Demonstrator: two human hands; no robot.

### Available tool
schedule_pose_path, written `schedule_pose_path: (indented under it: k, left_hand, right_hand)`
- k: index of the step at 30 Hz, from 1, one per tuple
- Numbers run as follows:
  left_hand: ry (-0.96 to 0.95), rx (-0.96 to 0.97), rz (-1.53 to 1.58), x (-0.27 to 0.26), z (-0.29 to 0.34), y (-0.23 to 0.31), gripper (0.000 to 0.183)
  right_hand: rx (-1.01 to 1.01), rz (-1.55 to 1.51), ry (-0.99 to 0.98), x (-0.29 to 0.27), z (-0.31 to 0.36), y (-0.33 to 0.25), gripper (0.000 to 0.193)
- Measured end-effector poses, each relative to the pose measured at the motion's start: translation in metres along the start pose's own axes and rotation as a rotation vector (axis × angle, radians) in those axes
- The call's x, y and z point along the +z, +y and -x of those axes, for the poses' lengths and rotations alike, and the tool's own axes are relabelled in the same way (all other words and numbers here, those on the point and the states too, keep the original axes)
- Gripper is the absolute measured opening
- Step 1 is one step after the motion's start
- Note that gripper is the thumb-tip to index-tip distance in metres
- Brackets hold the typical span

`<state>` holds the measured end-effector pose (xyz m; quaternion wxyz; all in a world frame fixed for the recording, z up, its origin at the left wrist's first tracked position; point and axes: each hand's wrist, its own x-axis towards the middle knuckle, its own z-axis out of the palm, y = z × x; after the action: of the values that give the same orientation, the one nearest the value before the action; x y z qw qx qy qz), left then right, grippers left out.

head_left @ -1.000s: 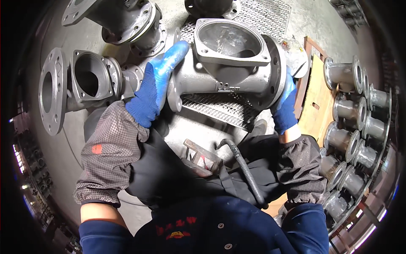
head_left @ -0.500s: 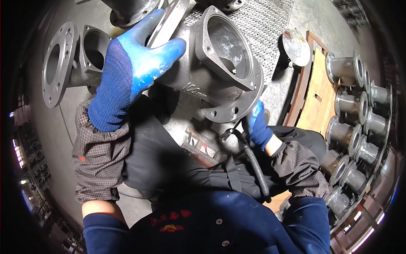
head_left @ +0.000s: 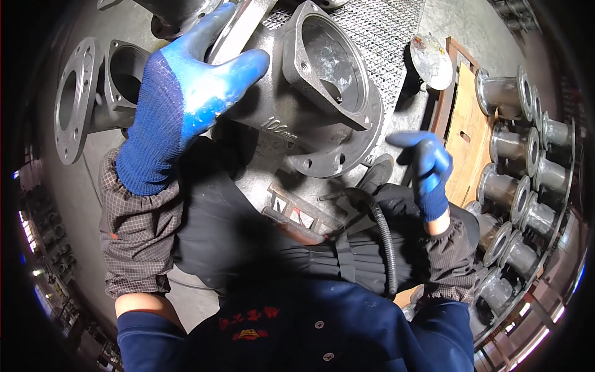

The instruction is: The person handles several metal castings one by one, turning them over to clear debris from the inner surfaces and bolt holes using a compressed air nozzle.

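My left hand [head_left: 195, 87], in a blue coated glove, is closed over the upright flange [head_left: 238, 31] of a dark grey cast-iron valve body [head_left: 263, 102]. The body lies tilted before me, its wide round mouth turned up and to the right. A broad flange with bolt holes forms its right end. My right hand [head_left: 427, 167], gloved alike, is in the air right of that flange and apart from it. One finger stretches left and the others are bent; I see nothing held. A black ribbed hose [head_left: 384, 239] with a bent neck rests across my lap.
Another flanged casting [head_left: 77, 99] stands at the left. Beyond the valve body lies a patterned metal sheet [head_left: 378, 40]; a round disc-topped piece [head_left: 431, 62] stands beside it. Several flanged pipe pieces [head_left: 505, 142] line the right, next to a wooden board [head_left: 465, 136]. A rusty metal frame [head_left: 304, 217] lies between my legs.
My right hand has come away from the valve body's lower flange, rising and moving right. The left hand keeps its grip. The hose neck shows more fully now.
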<state>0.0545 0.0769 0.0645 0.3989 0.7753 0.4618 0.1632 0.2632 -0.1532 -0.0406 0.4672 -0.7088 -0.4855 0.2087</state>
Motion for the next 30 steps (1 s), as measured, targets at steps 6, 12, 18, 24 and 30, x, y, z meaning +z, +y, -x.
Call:
schedule_pose_path:
  k: [6, 12, 18, 24, 30]
  left_hand:
    - [-0.01, 0.108, 0.016, 0.001, -0.001, -0.007, 0.063]
    - [-0.135, 0.023, -0.103, -0.006, -0.001, 0.003, 0.066]
    - [-0.026, 0.391, -0.19, 0.004, -0.015, -0.024, 0.07]
    - [0.057, 1.004, -0.591, -0.009, -0.028, -0.039, 0.045]
    - [-0.033, 0.907, -0.191, 0.032, -0.053, -0.046, 0.039]
  right_hand:
    - [0.309, 0.799, -0.996, 0.045, 0.04, 0.045, 0.057]
    - [0.521, 0.62, -1.489, 0.096, 0.085, 0.129, 0.037]
    - [0.428, 0.671, -1.386, 0.114, 0.094, 0.119, 0.028]
    - [0.437, 0.086, -1.011, 0.025, 0.033, -0.053, 0.034]
    - [0.646, -0.247, -0.26, -0.015, 0.022, -0.121, 0.032]
